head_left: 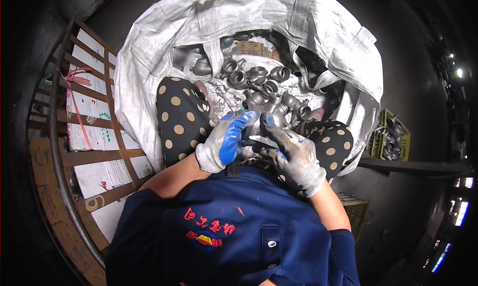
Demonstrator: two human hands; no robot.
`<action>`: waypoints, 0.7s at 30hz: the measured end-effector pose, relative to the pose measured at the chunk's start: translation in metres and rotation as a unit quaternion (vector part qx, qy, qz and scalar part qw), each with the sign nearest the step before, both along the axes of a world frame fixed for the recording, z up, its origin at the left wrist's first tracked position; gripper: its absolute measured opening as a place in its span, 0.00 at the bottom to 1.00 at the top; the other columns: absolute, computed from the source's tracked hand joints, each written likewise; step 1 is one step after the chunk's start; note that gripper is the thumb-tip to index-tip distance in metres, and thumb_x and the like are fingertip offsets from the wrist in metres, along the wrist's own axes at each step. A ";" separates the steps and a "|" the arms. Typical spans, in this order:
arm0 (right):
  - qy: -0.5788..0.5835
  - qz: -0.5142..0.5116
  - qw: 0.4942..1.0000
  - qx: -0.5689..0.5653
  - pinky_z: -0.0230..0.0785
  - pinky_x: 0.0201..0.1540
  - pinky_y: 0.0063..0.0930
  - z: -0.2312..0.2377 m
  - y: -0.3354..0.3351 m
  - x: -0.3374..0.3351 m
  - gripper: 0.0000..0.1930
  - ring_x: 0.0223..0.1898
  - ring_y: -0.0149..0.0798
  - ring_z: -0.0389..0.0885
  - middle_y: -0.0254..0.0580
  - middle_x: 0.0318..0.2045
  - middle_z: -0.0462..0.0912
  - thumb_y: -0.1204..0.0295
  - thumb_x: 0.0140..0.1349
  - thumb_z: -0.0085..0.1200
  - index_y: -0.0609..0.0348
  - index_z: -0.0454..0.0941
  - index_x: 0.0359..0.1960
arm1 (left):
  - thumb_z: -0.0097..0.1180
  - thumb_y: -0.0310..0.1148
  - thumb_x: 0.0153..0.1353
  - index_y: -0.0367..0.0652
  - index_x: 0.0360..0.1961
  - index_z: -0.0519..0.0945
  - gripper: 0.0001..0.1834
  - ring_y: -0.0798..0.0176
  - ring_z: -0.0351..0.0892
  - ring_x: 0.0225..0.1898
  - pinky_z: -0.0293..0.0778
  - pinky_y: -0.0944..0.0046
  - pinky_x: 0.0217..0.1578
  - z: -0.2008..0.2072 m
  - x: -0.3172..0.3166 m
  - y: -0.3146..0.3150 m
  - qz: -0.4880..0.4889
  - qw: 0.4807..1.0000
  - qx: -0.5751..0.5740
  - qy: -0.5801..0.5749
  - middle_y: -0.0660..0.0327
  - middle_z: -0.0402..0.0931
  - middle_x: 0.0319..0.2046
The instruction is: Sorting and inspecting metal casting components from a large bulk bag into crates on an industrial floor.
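My left hand [228,138], in a white knit glove with a blue coating, is closed, its fingertips pointing toward the right hand. My right hand [295,155], in a worn grey-white glove, is closed opposite it, the two nearly meeting over my lap. Between them shows a dark piece with a bright, pale edge [262,141]; its kind is unclear, and the gloves hide much of it. Just beyond the fingertips lie several grey metal pipe fittings [279,74], heaped on white woven cloth [222,93] between my knees.
A big white woven sack [343,42] with wide straps surrounds my legs and the fittings. On the left stands a rusty metal rack [112,104] with white cartons [92,109]. A yellow crate [404,142] of metal parts sits at the right, near a dark bar [423,166].
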State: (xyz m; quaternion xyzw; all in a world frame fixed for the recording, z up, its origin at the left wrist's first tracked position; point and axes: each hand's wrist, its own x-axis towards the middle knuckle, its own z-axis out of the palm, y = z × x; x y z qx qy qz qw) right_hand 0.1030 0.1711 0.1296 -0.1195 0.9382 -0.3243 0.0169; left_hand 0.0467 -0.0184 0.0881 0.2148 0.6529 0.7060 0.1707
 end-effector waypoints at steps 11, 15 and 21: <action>0.058 -0.065 0.965 -0.248 0.72 0.48 0.31 -0.012 0.010 -0.008 0.21 0.44 0.44 0.81 0.48 0.45 0.81 0.76 0.53 0.58 0.60 0.74 0.51 | 0.36 0.34 0.70 0.36 0.61 0.60 0.21 0.61 0.72 0.53 0.68 0.60 0.56 -0.019 -0.007 0.000 -0.035 0.989 0.131 -0.060 0.54 0.69 0.54; -0.020 0.013 0.989 -0.147 0.71 0.45 0.29 -0.003 0.012 -0.006 0.18 0.42 0.38 0.81 0.49 0.42 0.81 0.73 0.53 0.59 0.61 0.77 0.47 | 0.36 0.30 0.70 0.36 0.62 0.58 0.21 0.61 0.71 0.54 0.66 0.59 0.58 -0.030 -0.008 0.004 0.012 0.972 0.166 -0.166 0.53 0.68 0.55; -0.107 -0.137 0.894 -0.412 0.66 0.50 0.22 -0.016 0.020 -0.001 0.13 0.44 0.29 0.76 0.42 0.44 0.81 0.78 0.58 0.53 0.70 0.77 0.45 | 0.44 0.15 0.60 0.35 0.62 0.57 0.28 0.61 0.71 0.55 0.68 0.63 0.56 -0.011 -0.010 -0.005 -0.052 0.992 0.106 -0.051 0.52 0.69 0.54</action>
